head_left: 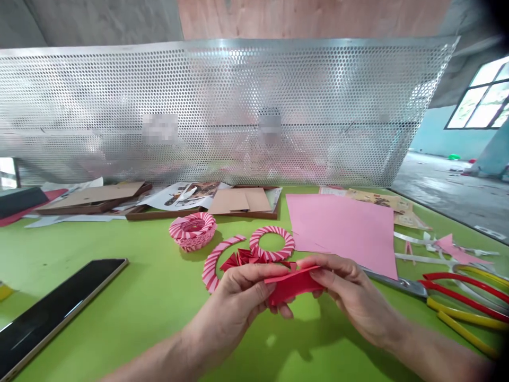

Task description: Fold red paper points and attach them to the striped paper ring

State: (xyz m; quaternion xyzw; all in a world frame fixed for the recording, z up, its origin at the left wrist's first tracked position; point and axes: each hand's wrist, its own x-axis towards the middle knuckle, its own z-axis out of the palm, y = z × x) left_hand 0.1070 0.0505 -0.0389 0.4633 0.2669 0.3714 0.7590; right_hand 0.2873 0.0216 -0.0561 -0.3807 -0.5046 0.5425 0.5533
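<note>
A small folded piece of red paper (294, 284) is held up between my two hands over the green table. My left hand (248, 286) pinches its left end between thumb and fingers. At the other end, my right hand (342, 281) grips it the same way. Just behind my hands lie several folded red paper pieces (242, 258), partly hidden by my left hand. A pink-and-red striped paper ring (292, 244) lies flat beyond them, and a curved striped strip (211, 263) is left of it. Farther left stands a stack of striped rings (193, 239).
Pink paper sheets (342, 223) lie behind my right hand. Scissors with red handles (417, 286) and a yellow-handled pair (457, 313) are at right, near paper scraps (453, 249). A phone (67, 307) lies at left. Trays with cardboard (238, 200) line a perforated metal screen (222, 116).
</note>
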